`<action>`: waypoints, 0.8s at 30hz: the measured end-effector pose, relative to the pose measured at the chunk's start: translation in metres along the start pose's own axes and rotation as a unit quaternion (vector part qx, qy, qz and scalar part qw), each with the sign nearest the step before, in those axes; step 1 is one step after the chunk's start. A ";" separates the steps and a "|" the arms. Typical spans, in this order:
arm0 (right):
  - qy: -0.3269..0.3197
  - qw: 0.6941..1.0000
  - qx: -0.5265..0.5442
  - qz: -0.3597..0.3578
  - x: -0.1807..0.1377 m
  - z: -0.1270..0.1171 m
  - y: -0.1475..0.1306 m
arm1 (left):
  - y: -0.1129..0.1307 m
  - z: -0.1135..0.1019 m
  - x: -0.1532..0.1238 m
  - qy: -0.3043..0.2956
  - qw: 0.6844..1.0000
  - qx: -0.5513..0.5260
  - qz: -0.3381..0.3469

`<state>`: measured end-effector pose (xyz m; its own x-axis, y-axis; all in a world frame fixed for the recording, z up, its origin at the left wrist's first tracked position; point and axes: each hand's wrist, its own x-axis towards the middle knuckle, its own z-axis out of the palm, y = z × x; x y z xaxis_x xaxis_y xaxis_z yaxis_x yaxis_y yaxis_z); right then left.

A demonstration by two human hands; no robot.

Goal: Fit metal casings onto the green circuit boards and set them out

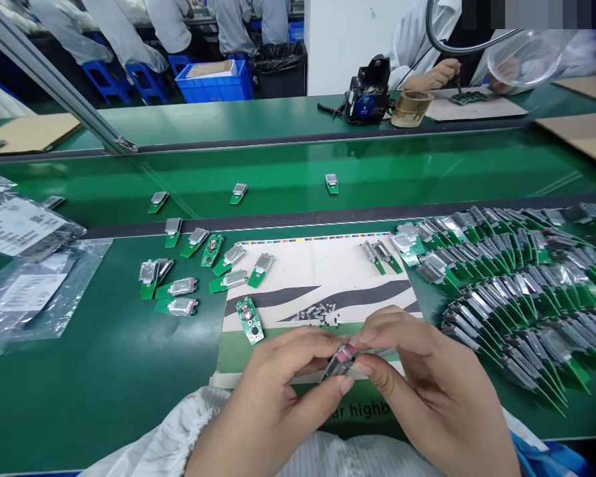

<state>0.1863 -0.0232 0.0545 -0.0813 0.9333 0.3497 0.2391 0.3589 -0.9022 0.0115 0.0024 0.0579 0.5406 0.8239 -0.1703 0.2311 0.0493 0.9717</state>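
Note:
My left hand is closed around a small circuit board with a silvery metal part and a pink patch, held just above the printed sheet. At its right end, the thumb and fingertips of my right hand pinch the same board. A thin grey sliver shows between my right fingers, too hidden to name. Beyond my hands, a heap of tiny dark and silvery parts lies on the printed sheet. To the left of it rests a loose green circuit board, components facing up.
Long overlapping rows of circuit boards spread across the right. More boards lie at left, near plastic bags. Single boards sit on the green belt. Across it are a tape roll and a co-worker's hand.

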 end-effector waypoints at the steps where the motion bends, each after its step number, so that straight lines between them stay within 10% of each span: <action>1: -0.001 1.000 0.000 0.000 0.000 0.000 0.001 | -0.001 0.000 0.000 0.003 1.000 0.014 0.002; 16: -0.043 0.996 0.009 0.078 0.004 -0.015 0.029 | 0.001 -0.006 0.027 -0.043 0.991 -0.113 -0.057; 20: 0.018 0.993 -0.083 0.076 0.011 -0.021 0.044 | 0.017 -0.034 0.101 -0.150 0.983 0.103 -0.018; 24: -0.003 0.922 -0.380 0.079 0.031 -0.018 0.065 | 0.033 -0.046 0.228 -0.065 0.941 0.332 0.023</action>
<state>0.2169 0.0288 0.0114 0.0066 0.9741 0.2259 0.8571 0.1109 -0.5031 0.1052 0.2180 0.0587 0.6475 0.7377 -0.1911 0.6352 -0.3841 0.6701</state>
